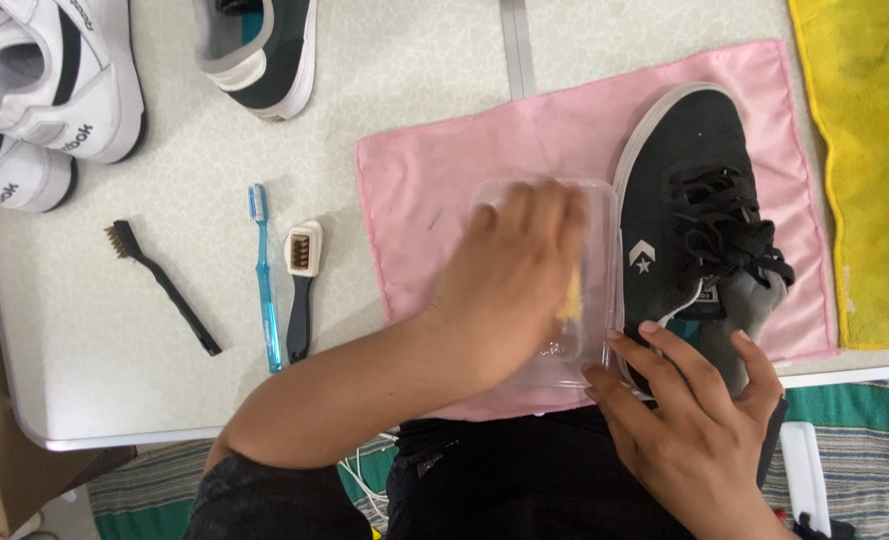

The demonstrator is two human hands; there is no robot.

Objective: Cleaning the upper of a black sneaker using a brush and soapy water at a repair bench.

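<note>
Single head-worn view, looking steeply down from above the person's lap, close over the near edge of the table (165, 330), pink cloth (445, 180) mid-frame, table's far side toward the top, floor along the bottom

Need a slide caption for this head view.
Left hand dips into a clear tub; right hand steadies a black sneaker.

A black sneaker (690, 215) with white sole trim and black laces lies on a pink cloth (435, 200). The container (585, 290) is clear, the towel (865, 160) yellow, the toothbrush (265, 275) blue, the desk (165, 300) pale and speckled.
</note>
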